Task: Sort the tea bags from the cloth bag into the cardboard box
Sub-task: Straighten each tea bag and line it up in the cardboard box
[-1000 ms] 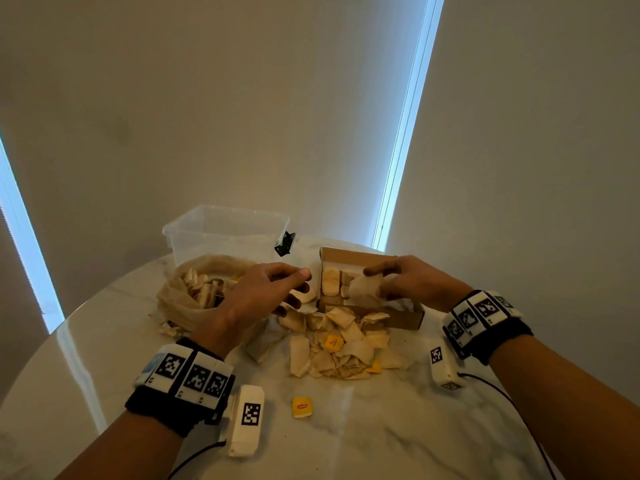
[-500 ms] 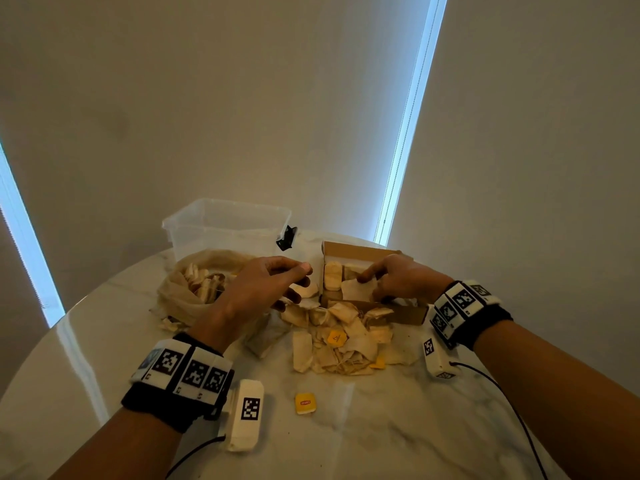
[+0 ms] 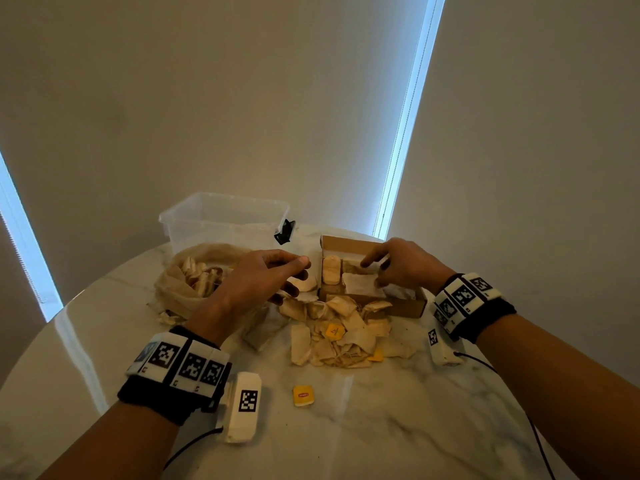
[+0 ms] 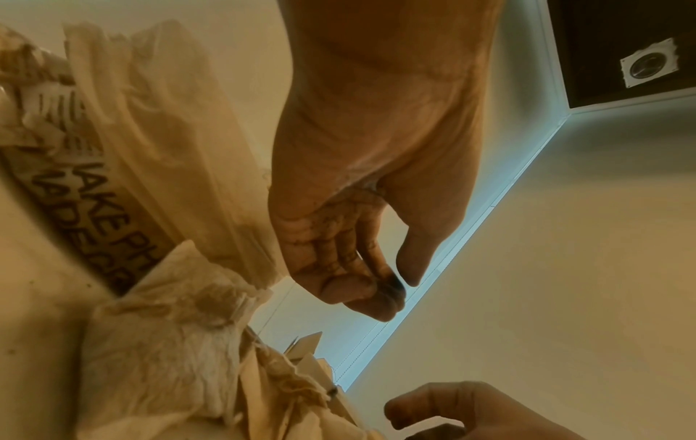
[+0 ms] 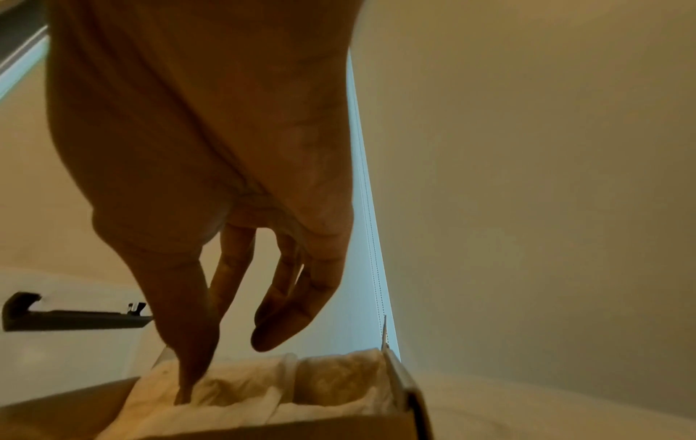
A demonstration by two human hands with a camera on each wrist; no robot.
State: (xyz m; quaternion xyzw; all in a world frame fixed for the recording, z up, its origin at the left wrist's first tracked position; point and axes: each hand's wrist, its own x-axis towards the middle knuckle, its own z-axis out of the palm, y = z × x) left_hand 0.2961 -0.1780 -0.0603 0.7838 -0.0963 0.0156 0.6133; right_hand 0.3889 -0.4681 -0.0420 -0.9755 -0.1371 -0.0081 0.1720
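The pale tea bag [image 3: 360, 283] now lies inside the cardboard box [image 3: 405, 305] on the table [image 3: 381, 427], pressed down by the right hand [image 3: 398, 263] with straighter fingers than before, while the left hand [image 3: 258, 282] stays loosely curled, empty, beside the cloth bag [image 3: 180, 289].

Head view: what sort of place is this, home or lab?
Probably a home or office room, not a lab: a round marble-look table, closed roller blinds with daylight at the edges, and a recessed ceiling light. Nothing settles it for sure.

Left hand [image 3: 263, 278] hovers, fingers loosely curled — right hand [image 3: 401, 265] reaches down, fingers extended.
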